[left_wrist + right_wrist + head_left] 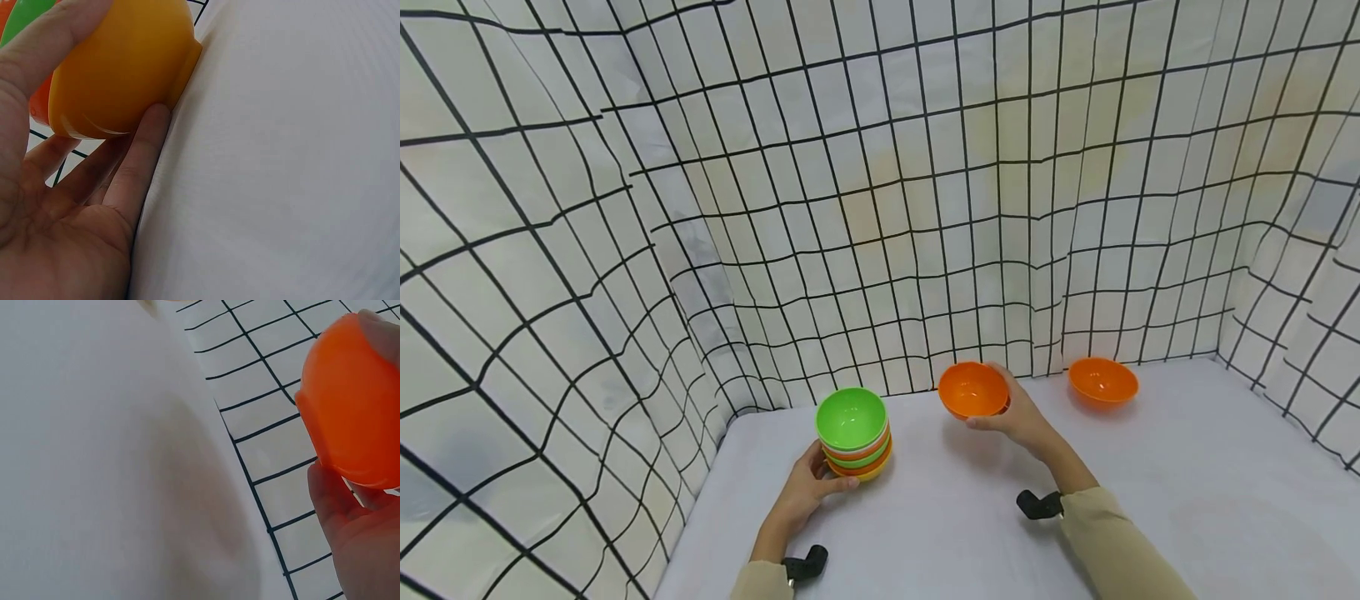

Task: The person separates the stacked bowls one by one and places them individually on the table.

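Note:
On the left of the white table, nested bowls form a stack (852, 421), a green one on top and a yellow bowl (125, 62) at the bottom. My left hand (808, 486) holds the stack low down, thumb on the near side and fingers on the other side. An orange bowl (973, 390) is held off the table in my right hand (1018, 417), its opening facing up. In the right wrist view, the thumb and fingers of that hand grip the orange bowl (353, 403) from opposite sides, and a shadow lies on the cloth below.
Another orange bowl (1103, 382) rests at the back right of the table (925, 517), near the wall. White walls with a black grid (880, 208) enclose the table at the back and both sides.

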`<state>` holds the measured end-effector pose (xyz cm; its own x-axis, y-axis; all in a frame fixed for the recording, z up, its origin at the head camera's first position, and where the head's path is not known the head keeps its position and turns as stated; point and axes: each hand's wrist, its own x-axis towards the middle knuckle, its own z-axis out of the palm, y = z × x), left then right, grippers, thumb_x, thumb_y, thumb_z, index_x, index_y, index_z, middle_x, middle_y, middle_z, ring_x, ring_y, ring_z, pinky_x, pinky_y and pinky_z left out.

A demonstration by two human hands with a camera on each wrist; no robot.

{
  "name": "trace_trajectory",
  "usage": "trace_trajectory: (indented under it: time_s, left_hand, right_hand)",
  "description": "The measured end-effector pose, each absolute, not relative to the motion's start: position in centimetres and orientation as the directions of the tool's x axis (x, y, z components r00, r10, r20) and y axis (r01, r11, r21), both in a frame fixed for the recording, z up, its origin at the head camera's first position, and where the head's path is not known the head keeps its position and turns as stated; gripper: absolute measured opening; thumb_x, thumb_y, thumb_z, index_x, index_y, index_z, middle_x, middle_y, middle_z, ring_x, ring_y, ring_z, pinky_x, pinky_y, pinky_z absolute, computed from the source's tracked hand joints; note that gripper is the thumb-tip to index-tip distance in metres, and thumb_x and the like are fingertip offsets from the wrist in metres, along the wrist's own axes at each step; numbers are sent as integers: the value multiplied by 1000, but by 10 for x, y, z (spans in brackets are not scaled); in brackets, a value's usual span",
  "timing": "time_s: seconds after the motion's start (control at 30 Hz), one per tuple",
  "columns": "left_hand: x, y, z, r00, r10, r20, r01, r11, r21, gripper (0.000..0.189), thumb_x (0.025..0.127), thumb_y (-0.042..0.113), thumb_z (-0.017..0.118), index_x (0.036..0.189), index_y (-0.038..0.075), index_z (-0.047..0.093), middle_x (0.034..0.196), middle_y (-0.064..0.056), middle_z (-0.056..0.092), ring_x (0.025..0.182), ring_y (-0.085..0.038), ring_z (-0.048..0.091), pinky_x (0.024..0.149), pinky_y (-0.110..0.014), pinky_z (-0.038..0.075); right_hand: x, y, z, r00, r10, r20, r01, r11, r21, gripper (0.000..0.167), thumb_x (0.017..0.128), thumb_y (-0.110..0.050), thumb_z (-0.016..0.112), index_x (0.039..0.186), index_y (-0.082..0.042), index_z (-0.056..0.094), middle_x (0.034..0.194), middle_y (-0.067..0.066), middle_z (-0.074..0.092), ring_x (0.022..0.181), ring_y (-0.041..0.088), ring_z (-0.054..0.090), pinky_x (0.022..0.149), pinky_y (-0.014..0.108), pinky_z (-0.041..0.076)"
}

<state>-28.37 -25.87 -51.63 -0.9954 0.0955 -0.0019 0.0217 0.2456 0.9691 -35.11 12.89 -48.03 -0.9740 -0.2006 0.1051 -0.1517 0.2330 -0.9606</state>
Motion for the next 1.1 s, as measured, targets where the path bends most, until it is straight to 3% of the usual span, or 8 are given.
trace_trajectory:
  time_s: [0.33, 0.7, 1.1]
  left_hand:
    - [-285, -260, -517, -996, 85, -15, 5, 227, 974, 98, 72, 18, 94, 154, 24, 41, 156, -5, 49, 151, -33, 39, 124, -48, 36]
    - [-285, -259, -517, -996, 86, -23, -3, 228, 974, 100, 72, 19, 94, 156, 21, 40, 156, -8, 48, 151, -36, 39, 124, -49, 36]
    - [-284, -259, -516, -996, 84, -23, -3, 225, 974, 100, 71, 19, 94, 155, 20, 40, 157, -8, 48, 151, -35, 39, 124, -47, 36]
  right_hand:
    - [-359, 149, -499, -984, -152, 98, -136, 270, -953, 119, 74, -35, 93, 163, -16, 16, 164, 15, 31, 145, 39, 36, 120, 64, 36]
    - [-363, 173, -506, -994, -79, 71, -93, 331, -939, 124, 75, -39, 91, 164, -11, 8, 165, 20, 27, 148, 42, 31, 123, 66, 28]
    - [-363, 189, -506, -999, -39, 15, -29, 400, -916, 123, 81, -43, 87, 164, -9, 3, 164, 26, 24, 147, 45, 31, 123, 67, 26]
